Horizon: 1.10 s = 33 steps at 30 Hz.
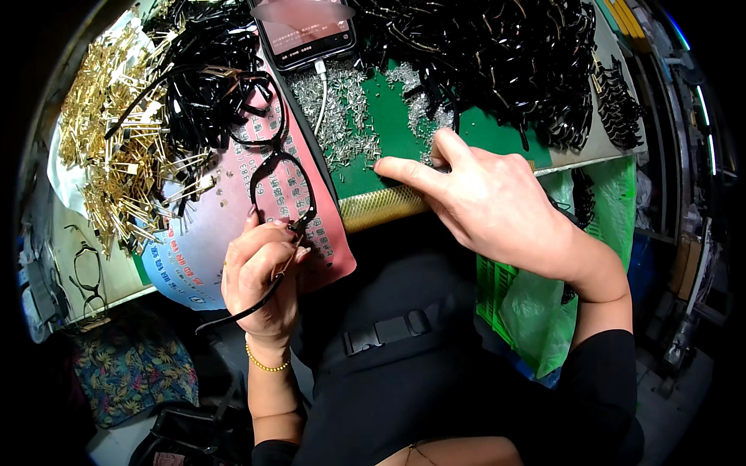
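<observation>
A black eyeglass frame [275, 147] is pinched near one hinge by the fingers of my left hand [263, 268]. Its rims point away from me over a pink and blue printed sheet, and one temple hangs down past my wrist. My right hand [497, 202] holds nothing that I can see. Its index finger stretches left to the edge of scattered small silver screws [350, 116] on a green mat [385, 109]. The middle finger is bent, apart from the index finger, and the thumb is hidden beneath the hand.
Gold-coloured metal parts [116, 116] are heaped at far left, beside black frames [186, 101]. A phone [305, 31] with a white cable stands behind the screws. Black temples [497, 62] pile up at far right. A green crate [497, 299] with plastic lining sits below the table's right edge.
</observation>
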Each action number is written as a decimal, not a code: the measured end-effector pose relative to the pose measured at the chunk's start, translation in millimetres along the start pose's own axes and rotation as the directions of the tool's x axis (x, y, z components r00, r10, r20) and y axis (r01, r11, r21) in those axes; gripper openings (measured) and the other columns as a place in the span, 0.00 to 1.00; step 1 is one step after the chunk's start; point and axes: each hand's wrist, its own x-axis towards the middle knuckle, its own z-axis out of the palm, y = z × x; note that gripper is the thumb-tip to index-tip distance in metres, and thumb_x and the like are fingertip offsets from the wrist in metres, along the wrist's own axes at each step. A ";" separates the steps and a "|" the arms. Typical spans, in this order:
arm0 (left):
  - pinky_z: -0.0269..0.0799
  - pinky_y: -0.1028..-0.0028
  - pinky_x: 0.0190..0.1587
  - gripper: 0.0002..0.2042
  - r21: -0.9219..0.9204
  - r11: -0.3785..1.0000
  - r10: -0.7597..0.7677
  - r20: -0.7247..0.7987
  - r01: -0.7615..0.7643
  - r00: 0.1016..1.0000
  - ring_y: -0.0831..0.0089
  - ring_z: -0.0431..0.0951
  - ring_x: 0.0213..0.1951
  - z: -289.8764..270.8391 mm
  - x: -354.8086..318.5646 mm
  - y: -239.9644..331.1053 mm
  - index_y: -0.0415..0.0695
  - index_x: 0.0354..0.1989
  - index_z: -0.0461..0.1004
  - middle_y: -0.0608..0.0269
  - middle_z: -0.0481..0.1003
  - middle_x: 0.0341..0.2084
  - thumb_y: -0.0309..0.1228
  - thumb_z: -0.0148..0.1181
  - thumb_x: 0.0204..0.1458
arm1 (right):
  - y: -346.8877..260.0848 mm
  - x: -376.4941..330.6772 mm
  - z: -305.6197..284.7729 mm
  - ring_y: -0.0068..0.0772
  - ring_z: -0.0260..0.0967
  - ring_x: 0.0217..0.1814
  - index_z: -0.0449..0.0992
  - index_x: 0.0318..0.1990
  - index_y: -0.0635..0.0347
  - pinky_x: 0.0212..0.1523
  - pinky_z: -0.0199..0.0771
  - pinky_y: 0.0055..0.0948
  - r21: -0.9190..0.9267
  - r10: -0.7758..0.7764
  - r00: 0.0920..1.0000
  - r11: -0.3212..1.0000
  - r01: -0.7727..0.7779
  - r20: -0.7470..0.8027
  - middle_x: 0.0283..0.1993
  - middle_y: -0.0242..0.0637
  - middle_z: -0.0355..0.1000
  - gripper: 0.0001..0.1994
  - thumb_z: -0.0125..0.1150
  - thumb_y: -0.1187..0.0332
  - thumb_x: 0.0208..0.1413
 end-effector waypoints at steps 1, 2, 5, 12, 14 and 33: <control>0.70 0.51 0.62 0.10 -0.003 1.000 -0.001 0.001 0.001 1.000 0.61 0.80 0.44 -0.1 -0.6 -0.4 0.38 0.38 0.72 0.52 0.77 0.38 0.12 0.62 0.51 | -0.5 0.9 -1.9 0.39 0.77 0.32 0.74 0.60 0.45 0.26 0.77 0.36 -0.007 0.003 1.000 1.000 -0.003 0.011 0.39 0.45 0.67 0.26 0.60 0.75 0.52; 0.70 0.51 0.62 0.10 -0.005 1.000 -0.002 0.002 0.002 1.000 0.61 0.80 0.44 -0.4 -1.4 -0.9 0.38 0.38 0.72 0.52 0.77 0.38 0.12 0.62 0.51 | -1.0 1.8 -3.2 0.39 0.77 0.32 0.74 0.60 0.45 0.26 0.77 0.36 -0.014 0.006 1.000 1.000 -0.006 0.023 0.39 0.45 0.67 0.26 0.60 0.75 0.52; 0.70 0.50 0.62 0.10 -0.012 1.000 0.000 0.006 0.000 1.000 0.60 0.80 0.44 -0.5 -0.8 -0.7 0.38 0.39 0.71 0.51 0.77 0.38 0.13 0.62 0.52 | -1.0 2.8 -4.1 0.39 0.77 0.32 0.74 0.60 0.45 0.26 0.77 0.34 -0.014 -0.001 0.999 1.000 0.001 0.035 0.39 0.45 0.67 0.25 0.60 0.74 0.52; 0.74 0.50 0.58 0.15 -0.034 0.999 -0.027 -0.045 0.026 0.999 0.60 0.82 0.41 -0.3 -1.2 -3.3 0.43 0.38 0.74 0.58 0.79 0.35 0.17 0.71 0.43 | -4.5 4.5 -0.6 0.37 0.76 0.29 0.71 0.62 0.44 0.25 0.75 0.33 -0.045 0.033 0.999 0.998 -0.032 0.026 0.38 0.45 0.66 0.28 0.60 0.75 0.51; 0.74 0.50 0.58 0.16 -0.047 0.999 -0.025 -0.055 0.022 0.998 0.60 0.82 0.41 0.5 -1.8 -3.9 0.43 0.38 0.74 0.58 0.79 0.35 0.17 0.71 0.43 | -3.9 4.0 2.5 0.37 0.75 0.28 0.71 0.63 0.43 0.24 0.75 0.33 -0.051 0.022 1.000 0.998 -0.022 0.001 0.38 0.45 0.66 0.29 0.60 0.74 0.51; 0.74 0.51 0.59 0.12 -0.006 1.000 0.029 0.082 -0.028 0.996 0.59 0.82 0.41 -9.8 8.7 -1.4 0.39 0.41 0.72 0.52 0.77 0.35 0.12 0.62 0.51 | -23.1 29.1 2.6 0.37 0.74 0.33 0.69 0.64 0.50 0.26 0.78 0.33 0.203 -0.280 0.959 0.942 0.266 0.046 0.63 0.34 0.69 0.30 0.62 0.73 0.48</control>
